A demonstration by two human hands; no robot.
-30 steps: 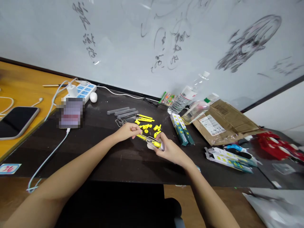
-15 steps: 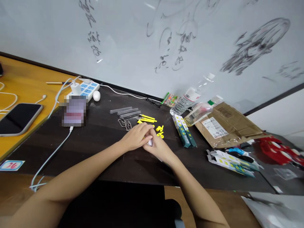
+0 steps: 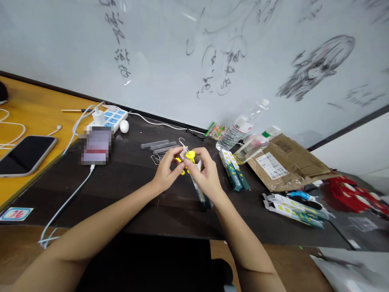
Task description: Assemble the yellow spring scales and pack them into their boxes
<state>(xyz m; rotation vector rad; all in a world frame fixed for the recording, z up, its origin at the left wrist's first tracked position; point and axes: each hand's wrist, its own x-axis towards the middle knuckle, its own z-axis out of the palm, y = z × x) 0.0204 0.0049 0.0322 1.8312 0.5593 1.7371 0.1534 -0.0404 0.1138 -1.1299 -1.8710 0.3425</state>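
Observation:
Over the dark table, my right hand (image 3: pixel 206 172) is closed around a slim green-and-white carton (image 3: pixel 200 195), which hangs down and toward me from the palm. My left hand (image 3: pixel 167 170) is closed, thumb and fingertips meeting at the carton's upper end; what they pinch is partly hidden. A yellow plastic piece (image 3: pixel 190 155) shows between the hands, by my right thumb. From the same spot a thin metal hook (image 3: pixel 182 142) sticks up. More yellow pieces (image 3: pixel 182 172) show below the fingers. Clear tubes (image 3: pixel 164 147) and bent metal wires (image 3: pixel 157 159) lie beyond my left hand.
Two matching cartons (image 3: pixel 234 170) lie right of my hands, with an opened carton (image 3: pixel 294 209) farther right. Bottles (image 3: pixel 235 132) and a cardboard parcel (image 3: pixel 285 162) stand behind them. At left are a charging phone (image 3: pixel 97 146), a power strip (image 3: pixel 114 117) and cables.
The hands were clasped low together; now they are raised slightly and parted, with the carton, yellow piece and hook showing between them. The view has shifted slightly.

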